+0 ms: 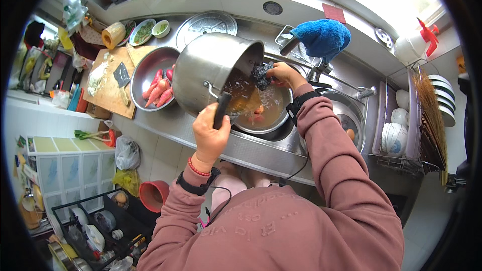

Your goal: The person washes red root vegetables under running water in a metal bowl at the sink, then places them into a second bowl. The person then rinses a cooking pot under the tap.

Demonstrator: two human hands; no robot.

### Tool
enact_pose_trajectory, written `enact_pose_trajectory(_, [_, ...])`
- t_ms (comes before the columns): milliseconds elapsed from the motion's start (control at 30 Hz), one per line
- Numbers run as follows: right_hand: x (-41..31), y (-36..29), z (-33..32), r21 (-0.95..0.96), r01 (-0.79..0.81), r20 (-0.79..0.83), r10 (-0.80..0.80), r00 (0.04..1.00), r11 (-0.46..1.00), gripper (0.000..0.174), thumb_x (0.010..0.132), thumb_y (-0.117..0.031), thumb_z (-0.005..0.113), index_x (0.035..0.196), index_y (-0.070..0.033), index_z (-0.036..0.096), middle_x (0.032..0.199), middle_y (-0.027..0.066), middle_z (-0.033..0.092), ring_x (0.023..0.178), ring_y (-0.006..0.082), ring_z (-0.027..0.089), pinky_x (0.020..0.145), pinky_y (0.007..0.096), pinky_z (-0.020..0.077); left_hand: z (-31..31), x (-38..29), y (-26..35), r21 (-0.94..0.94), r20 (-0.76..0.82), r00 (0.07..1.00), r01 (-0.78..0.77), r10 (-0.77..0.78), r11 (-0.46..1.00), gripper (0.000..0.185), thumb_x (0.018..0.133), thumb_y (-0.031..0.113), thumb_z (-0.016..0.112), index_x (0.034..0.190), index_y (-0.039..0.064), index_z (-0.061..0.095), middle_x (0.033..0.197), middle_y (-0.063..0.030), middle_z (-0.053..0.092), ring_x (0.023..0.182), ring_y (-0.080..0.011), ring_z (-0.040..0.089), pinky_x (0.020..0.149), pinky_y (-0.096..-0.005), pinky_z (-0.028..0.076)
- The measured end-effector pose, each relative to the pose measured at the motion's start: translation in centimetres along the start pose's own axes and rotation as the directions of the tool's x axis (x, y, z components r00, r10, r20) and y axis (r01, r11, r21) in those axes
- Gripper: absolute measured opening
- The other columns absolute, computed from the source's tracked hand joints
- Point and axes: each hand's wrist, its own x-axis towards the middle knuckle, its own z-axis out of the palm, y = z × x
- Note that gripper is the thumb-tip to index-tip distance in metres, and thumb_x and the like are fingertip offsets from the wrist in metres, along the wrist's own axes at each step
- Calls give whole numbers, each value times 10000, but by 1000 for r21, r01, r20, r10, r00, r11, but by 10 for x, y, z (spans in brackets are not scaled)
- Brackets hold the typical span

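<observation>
My left hand (209, 133) grips the black side handle (222, 110) of a large stainless steel pot (201, 69). The pot is tipped on its side with its mouth to the right, and brownish water runs from its rim. A dark grey scouring pad (261, 76) is in my right hand (285, 75), close to the pot's mouth. Below, a metal basin (288, 118) in the left sink bowl holds cloudy water with orange-red pieces (259, 110) in it. The pot hides part of this basin.
On the left, a steel bowl (136, 94) holds pink-skinned sweet potatoes (161, 92), beside a cutting board (107, 99) with a cleaver (121, 75). A blue cloth (322, 37) hangs over the faucet area. Another basin (359, 120) and a dish rack (377, 128) stand right.
</observation>
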Motion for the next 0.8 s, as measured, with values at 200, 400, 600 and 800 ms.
enact_pose_trajectory(200, [15, 27, 16, 143, -46, 38, 41, 998, 989, 118, 798, -112, 657, 911, -114, 624, 733, 5, 566, 581, 157, 568, 494, 329, 476, 4, -13, 3, 59, 129, 943, -316, 306, 947, 293, 666, -57, 646, 947, -15, 572, 717, -146, 527, 607, -331, 503, 571, -408, 408])
enact_pose_trajectory(400, [33, 36, 20, 302, -4, 119, -33, 992, 953, 74, 831, -139, 647, 905, -141, 643, 760, -22, 582, 600, 122, 539, 554, 296, 462, 7, -24, 10, 87, 173, 906, -405, 387, 910, 358, 575, -44, 652, 921, 10, 580, 654, -84, 518, 576, -277, 485, 549, -372, 363])
enact_pose_trajectory(600, [42, 36, 22, 322, 37, 158, -93, 983, 946, 122, 835, -118, 636, 946, -158, 666, 792, -42, 589, 644, 108, 524, 636, 297, 472, 5, -33, 15, 96, 213, 894, -421, 395, 902, 365, 561, -49, 655, 909, 12, 565, 639, -64, 507, 556, -263, 456, 537, -371, 337])
enact_pose_trajectory(800, [14, 25, 22, 273, 34, 99, -64, 993, 961, 359, 811, -70, 633, 1150, -190, 632, 835, -22, 589, 665, 107, 540, 628, 304, 475, 5, -37, 18, 91, 155, 906, -409, 393, 908, 352, 594, -46, 655, 932, 3, 571, 679, -105, 516, 579, -288, 474, 557, -384, 362])
